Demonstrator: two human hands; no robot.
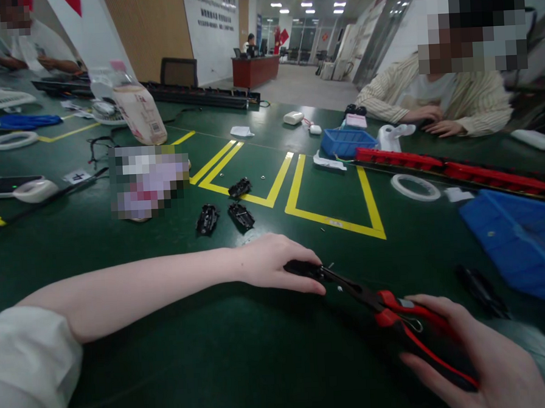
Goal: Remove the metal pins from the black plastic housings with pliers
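Observation:
My left hand (280, 264) is closed around a small black plastic part (303, 268), pinched between thumb and fingers. Red-and-black needle-nose pliers (387, 301) are gripped in my right hand (485, 351), which wraps their handles. The jaw tips of the pliers meet the end of the black part, where a thin metal pin shows. Whether the jaws are tight on that pin I cannot tell. Beyond my left wrist lie three similar black parts (241, 216) on the green table (194, 366). A tiny bright piece (340, 289) sits just below the jaws.
Yellow tape outlines (332, 224) mark the table ahead. At right stand a large blue bin (521, 246), a dark object (482, 290) and a white tape ring (415, 187). A long red strip (411, 163), a small blue basket (346, 142) and a bottle (140, 113) stand farther off. A person (431, 92) sits opposite.

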